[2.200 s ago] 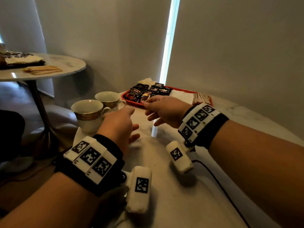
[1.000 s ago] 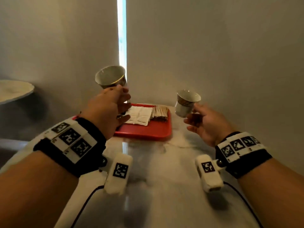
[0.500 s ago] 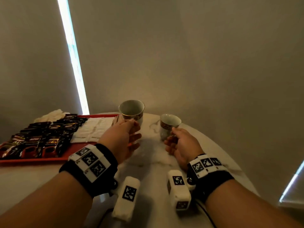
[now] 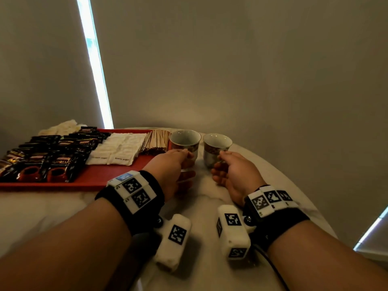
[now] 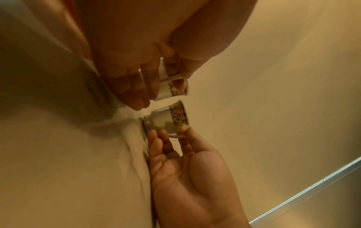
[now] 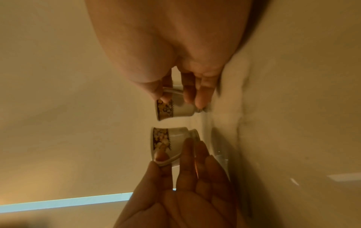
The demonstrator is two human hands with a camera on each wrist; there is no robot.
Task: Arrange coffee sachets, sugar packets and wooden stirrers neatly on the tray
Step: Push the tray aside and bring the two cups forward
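Note:
A red tray (image 4: 94, 177) lies at the left of the marble table. It holds rows of black coffee sachets (image 4: 48, 156), white sugar packets (image 4: 119, 148) and a bundle of wooden stirrers (image 4: 156, 141) at its right end. Just right of the tray stand two patterned cups. My left hand (image 4: 185, 156) pinches the handle of the left cup (image 4: 184, 141). My right hand (image 4: 220, 157) pinches the handle of the right cup (image 4: 216, 145). The wrist views show both cups upright with their feet at the table top, a small gap between them.
A crumpled white cloth (image 4: 63, 127) lies behind the tray's far left corner. The wall stands close behind the table, and the round table edge (image 4: 310, 198) curves away on the right. Bare marble (image 4: 201, 206) spreads between my wrists.
Both hands picked up the cups from the tray's left side and carried them across. The cups now sit low at the table top beside the stirrer end of the tray.

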